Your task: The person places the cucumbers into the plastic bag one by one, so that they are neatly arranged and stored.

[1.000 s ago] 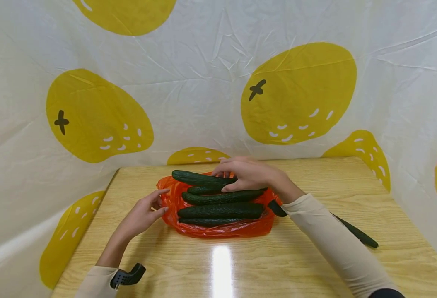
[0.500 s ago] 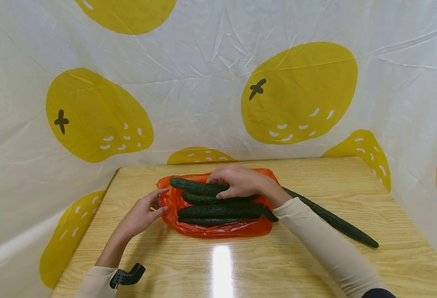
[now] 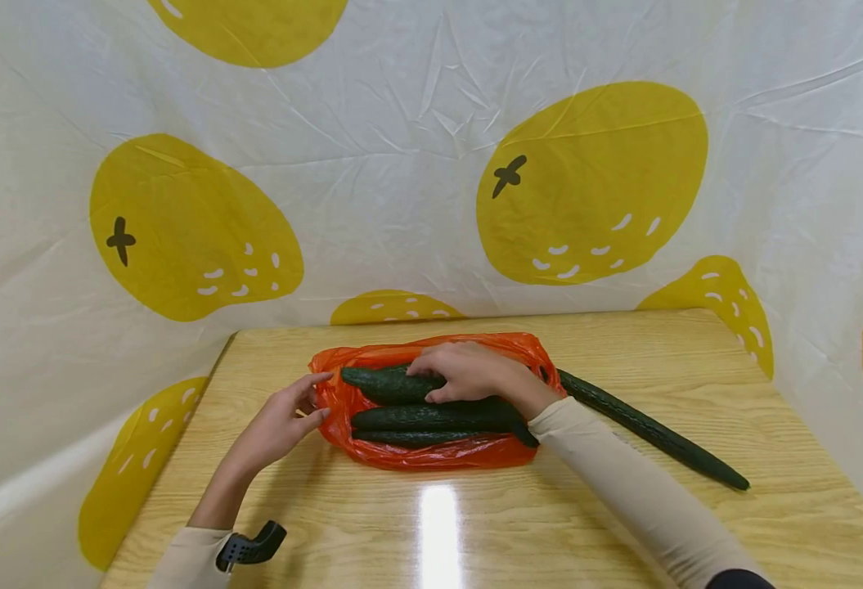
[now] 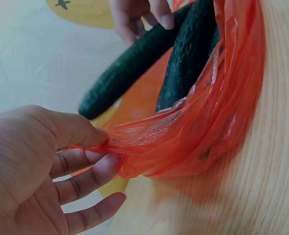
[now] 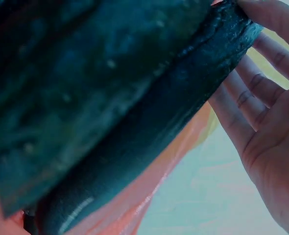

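A red plastic bag (image 3: pixel 438 460) lies spread on the table with several dark green cucumbers in it. My left hand (image 3: pixel 276 427) pinches the bag's left edge between thumb and fingers, as the left wrist view shows close up. Over the bag's middle, my right hand (image 3: pixel 468 372) grips a cucumber (image 3: pixel 379 384) from above, thumb on its near side. In the left wrist view that cucumber (image 4: pixel 130 71) slants across, its tip near my left thumb. Two other cucumbers, one of them the thicker cucumber (image 3: pixel 431 418), lie along the bag's near side.
Another long cucumber (image 3: pixel 652 424) lies slanted on the wooden table (image 3: pixel 586 523), right of the bag and partly behind my right forearm. A white sheet (image 3: pixel 387 221) with yellow fruit prints hangs around the back and sides.
My right hand has brought the gripped cucumber from the bag's back edge toward me, down over the other cucumbers. My left hand has stayed at the bag's edge.
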Available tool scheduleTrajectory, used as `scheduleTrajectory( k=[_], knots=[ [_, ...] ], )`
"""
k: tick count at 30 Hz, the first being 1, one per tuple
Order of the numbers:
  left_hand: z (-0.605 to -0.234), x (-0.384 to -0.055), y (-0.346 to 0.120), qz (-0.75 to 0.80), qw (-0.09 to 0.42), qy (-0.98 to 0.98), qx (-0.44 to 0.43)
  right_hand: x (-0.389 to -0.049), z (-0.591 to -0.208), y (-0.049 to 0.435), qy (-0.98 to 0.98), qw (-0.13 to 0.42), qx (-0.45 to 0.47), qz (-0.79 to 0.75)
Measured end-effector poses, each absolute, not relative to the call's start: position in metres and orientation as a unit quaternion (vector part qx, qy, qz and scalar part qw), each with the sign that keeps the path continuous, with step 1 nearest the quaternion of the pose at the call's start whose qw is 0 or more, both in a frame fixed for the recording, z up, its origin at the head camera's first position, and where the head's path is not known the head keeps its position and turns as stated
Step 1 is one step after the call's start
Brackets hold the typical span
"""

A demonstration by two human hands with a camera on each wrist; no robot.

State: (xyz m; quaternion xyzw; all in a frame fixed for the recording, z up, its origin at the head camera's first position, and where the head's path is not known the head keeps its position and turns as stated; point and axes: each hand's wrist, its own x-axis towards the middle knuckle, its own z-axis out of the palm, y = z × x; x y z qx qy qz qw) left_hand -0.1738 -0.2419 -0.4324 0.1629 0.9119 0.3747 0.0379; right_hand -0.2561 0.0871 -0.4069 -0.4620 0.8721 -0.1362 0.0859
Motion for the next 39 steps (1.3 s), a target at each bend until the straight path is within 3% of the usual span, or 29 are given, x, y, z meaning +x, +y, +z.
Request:
scheduleTrajectory(
  k=[16,24,39],
  knots=[
    [-0.432,-0.172,-0.242,0.374,0.035,0.912,0.162,-0.259,-0.414,0.083,0.878,0.08,-0.446,-0.152],
    [-0.432,-0.172,-0.243,0.375,0.037,0.912,0.16,-0.259,-0.41,0.102,0.879,0.079,-0.439,-0.168],
    [-0.435,-0.173,-0.241,0.371,0.038,0.914,0.16,-0.248,-0.405,0.149,0.885,0.028,-0.429,-0.177]
  ],
)
